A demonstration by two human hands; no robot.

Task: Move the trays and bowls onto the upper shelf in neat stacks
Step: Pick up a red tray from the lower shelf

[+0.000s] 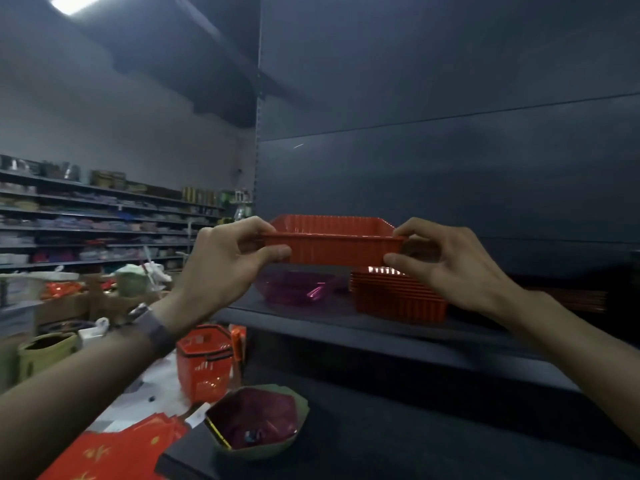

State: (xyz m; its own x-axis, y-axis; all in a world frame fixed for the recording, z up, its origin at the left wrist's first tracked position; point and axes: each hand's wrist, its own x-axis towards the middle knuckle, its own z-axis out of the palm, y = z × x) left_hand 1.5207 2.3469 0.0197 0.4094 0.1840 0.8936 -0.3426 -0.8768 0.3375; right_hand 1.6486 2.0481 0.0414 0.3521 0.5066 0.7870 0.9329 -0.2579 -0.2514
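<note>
Red tray (332, 249) is pinched at each end rim by the left grip (225, 265) and right grip (457, 265). Lower it level, corners squared over the tray stack (398, 299) just below.

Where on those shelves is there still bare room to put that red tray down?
Upper shelf: a bare front strip before the purple bowl and tray stack; the gap between them is narrow. Lower shelf: bare right of the hexagonal bowl. The counter on the left is crowded.
</note>
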